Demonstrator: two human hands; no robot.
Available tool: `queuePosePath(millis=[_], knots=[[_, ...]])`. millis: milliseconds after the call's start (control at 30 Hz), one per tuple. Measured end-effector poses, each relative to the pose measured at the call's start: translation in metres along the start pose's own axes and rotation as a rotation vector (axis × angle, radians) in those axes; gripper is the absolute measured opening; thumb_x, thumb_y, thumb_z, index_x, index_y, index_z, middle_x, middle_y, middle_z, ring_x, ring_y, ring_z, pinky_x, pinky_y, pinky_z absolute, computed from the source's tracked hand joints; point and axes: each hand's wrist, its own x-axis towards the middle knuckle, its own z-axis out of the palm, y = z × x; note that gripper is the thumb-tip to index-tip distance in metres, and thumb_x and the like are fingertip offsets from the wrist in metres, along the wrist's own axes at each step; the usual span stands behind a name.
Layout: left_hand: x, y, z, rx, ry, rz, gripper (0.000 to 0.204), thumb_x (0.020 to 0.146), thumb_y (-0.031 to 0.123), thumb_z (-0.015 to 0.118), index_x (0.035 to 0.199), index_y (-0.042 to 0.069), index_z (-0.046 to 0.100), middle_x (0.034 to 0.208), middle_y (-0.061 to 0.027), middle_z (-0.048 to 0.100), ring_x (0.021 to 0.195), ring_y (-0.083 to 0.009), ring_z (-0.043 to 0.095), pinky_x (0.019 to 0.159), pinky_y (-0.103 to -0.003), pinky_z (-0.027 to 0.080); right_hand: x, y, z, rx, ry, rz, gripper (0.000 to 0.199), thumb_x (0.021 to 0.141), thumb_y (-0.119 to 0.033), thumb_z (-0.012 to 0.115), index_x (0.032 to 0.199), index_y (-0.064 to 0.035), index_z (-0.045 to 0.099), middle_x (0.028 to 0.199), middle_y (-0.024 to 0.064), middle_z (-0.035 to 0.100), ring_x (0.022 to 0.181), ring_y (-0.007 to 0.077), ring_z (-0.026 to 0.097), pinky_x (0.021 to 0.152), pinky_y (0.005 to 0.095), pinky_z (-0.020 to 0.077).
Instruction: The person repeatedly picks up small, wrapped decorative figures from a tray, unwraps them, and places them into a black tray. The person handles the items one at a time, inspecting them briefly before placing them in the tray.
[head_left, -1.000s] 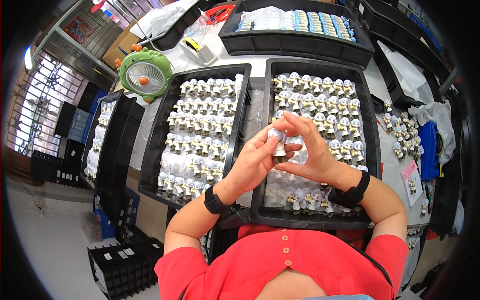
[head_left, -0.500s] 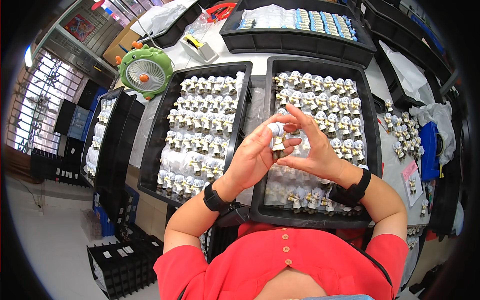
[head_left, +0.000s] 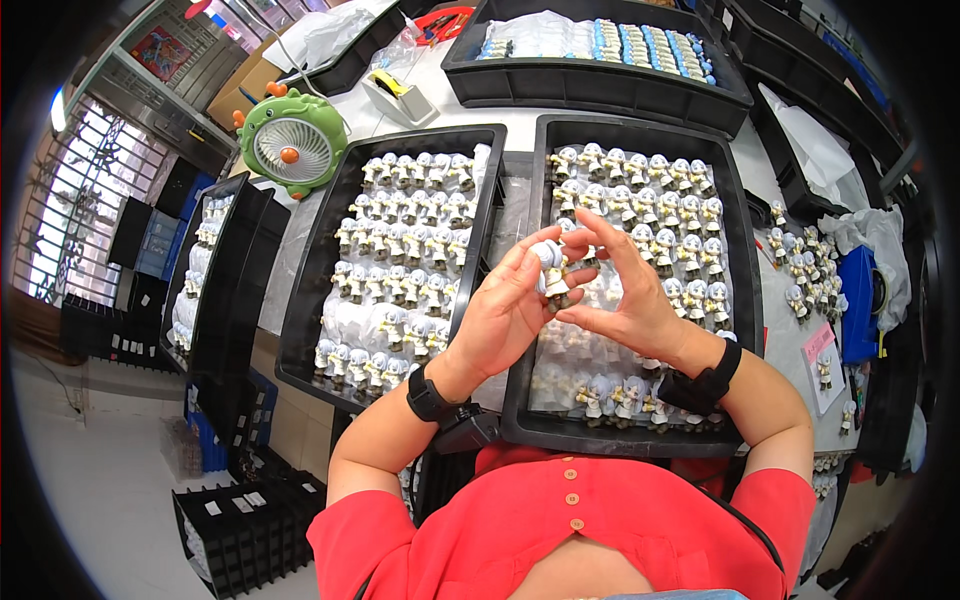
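Observation:
A small white-haired figurine [head_left: 552,272] in pale clothes with a dark base is held upright, slightly tilted, above the left edge of the right-hand black tray [head_left: 520,385]. My left hand [head_left: 505,305] grips it, thumb in front and fingers behind. My right hand [head_left: 640,300] curves around its right side, thumb and fingers spread apart; the thumb tip is close to the figurine's feet, and whether it touches cannot be told. Similar figurines [head_left: 628,395] lie in rows on clear plastic in that tray. The left black tray [head_left: 300,330] holds more such rows.
A green fan [head_left: 290,145] and a tape dispenser [head_left: 398,98] stand at the back left. Behind is a black tray [head_left: 600,85] of blue-and-white pieces. Loose figurines [head_left: 800,265] and a blue box [head_left: 858,300] sit on the right. Another black tray [head_left: 230,300] stands at the left.
The figurine has turned and tilted a little between my hands. My hands have shifted only slightly around it; the trays are unchanged.

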Motion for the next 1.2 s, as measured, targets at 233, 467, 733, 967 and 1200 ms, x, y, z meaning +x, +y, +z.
queuePosePath(millis=[233, 467, 733, 967, 1200], knots=[[0.000, 0.003, -0.001, -0.031, 0.015, 0.049, 0.036, 0.099, 0.031, 0.042, 0.129, 0.012, 0.040, 0.137, -0.0134, 0.043, 0.122, -0.0281, 0.049, 0.096, -0.040, 0.043, 0.001, -0.003, -0.003, 0.005, 0.091, 0.043, 0.085, 0.067, -0.011, 0.080, 0.139, -0.0098, 0.036, 0.109, 0.0083, 0.059, 0.106, 0.0232, 0.055, 0.096, 0.0385, 0.0415], [0.001, -0.001, -0.002, -0.031, 0.040, 0.083, 0.032, 0.099, 0.027, 0.043, 0.128, 0.013, 0.038, 0.138, -0.0113, 0.043, 0.121, -0.0235, 0.048, 0.097, -0.039, 0.041, 0.002, -0.005, -0.006, 0.028, 0.053, 0.021, 0.074, 0.067, -0.008, 0.078, 0.133, -0.0090, 0.043, 0.106, 0.0045, 0.061, 0.095, 0.0188, 0.058, 0.091, 0.0360, 0.0430], [-0.002, 0.002, 0.000, -0.011, 0.011, 0.100, 0.032, 0.099, 0.024, 0.045, 0.127, 0.014, 0.035, 0.139, -0.0069, 0.041, 0.120, -0.0198, 0.047, 0.099, -0.039, 0.037, 0.006, -0.006, -0.003, -0.042, 0.057, -0.038, 0.063, 0.067, -0.005, 0.078, 0.125, -0.0076, 0.051, 0.095, 0.0062, 0.060, 0.090, 0.0175, 0.060, 0.085, 0.0317, 0.0468], [-0.002, -0.002, 0.007, 0.201, 0.113, 0.160, 0.047, 0.093, 0.010, 0.051, 0.136, 0.007, 0.033, 0.130, -0.0090, 0.046, 0.117, -0.0221, 0.050, 0.099, -0.038, 0.041, -0.002, 0.006, 0.002, 0.165, 0.127, -0.020, 0.057, 0.073, -0.009, 0.074, 0.126, -0.0090, 0.052, 0.107, 0.0067, 0.062, 0.088, 0.0189, 0.062, 0.083, 0.0326, 0.0469], [-0.004, -0.010, 0.000, 0.374, 0.238, 0.297, 0.044, 0.089, 0.003, 0.057, 0.130, 0.003, 0.041, 0.121, -0.0087, 0.054, 0.108, -0.0175, 0.055, 0.088, -0.031, 0.047, -0.006, 0.006, 0.007, 0.159, 0.025, -0.054, 0.072, 0.076, -0.011, 0.064, 0.141, -0.0086, 0.035, 0.089, 0.0116, 0.063, 0.083, 0.0261, 0.063, 0.077, 0.0354, 0.0495]])
